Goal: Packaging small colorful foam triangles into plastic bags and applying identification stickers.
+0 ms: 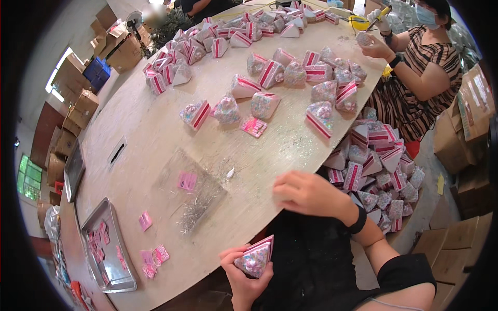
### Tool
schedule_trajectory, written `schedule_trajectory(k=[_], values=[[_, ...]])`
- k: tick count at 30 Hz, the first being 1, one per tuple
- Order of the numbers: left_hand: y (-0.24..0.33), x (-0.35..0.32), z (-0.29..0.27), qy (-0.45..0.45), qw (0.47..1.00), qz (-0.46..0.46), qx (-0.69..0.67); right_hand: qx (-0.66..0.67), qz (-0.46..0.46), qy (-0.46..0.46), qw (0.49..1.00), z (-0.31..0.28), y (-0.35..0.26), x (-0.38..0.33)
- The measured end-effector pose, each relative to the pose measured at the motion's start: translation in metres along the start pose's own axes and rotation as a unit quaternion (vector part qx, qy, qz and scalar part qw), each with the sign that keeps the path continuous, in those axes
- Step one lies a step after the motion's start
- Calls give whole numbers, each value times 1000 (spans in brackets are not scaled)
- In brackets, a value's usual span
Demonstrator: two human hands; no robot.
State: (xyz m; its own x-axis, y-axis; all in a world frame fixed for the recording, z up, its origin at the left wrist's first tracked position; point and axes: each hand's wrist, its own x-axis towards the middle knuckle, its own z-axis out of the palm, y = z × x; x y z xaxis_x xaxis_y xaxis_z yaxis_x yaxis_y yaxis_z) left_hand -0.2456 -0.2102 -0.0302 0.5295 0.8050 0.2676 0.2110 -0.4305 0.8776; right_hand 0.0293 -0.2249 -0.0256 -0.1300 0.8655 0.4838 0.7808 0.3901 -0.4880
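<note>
While my left hand (245, 286) is wrapped round the slice (253, 260), thumb one side, fingers the other, it looks just off the table (155, 129) edge, so a slack thumb could drop it. Squeezing hard might shed the glitter crust. Right hand (306, 194), ahead-right of the grip, is half curled; can't tell if it's pinching anything. Pin-like bits (193, 215) ahead-left could prick on a blind reach. Heap (384, 171) beyond my right wrist could slide if knocked.
</note>
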Motion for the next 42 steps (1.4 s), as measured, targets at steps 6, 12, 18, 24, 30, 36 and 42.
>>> schedule_trajectory(k=[6,12,18,24,30,36,42], values=[[-3,-2,-3,-7,997,27,70,-132,144,208,958,-22,15,-18],[-11,12,9,22,991,99,83,-160,328,368,855,-35,56,-30],[-18,41,24,60,989,82,105,-182,337,362,850,-32,76,-14],[-32,56,37,124,981,60,139,-156,310,366,864,-29,88,-11],[-46,50,42,149,954,101,241,-33,289,400,869,-40,77,-20],[-41,49,43,187,922,107,321,70,257,443,856,-59,85,-43],[-36,51,47,187,911,110,352,23,252,460,851,-74,80,-46]])
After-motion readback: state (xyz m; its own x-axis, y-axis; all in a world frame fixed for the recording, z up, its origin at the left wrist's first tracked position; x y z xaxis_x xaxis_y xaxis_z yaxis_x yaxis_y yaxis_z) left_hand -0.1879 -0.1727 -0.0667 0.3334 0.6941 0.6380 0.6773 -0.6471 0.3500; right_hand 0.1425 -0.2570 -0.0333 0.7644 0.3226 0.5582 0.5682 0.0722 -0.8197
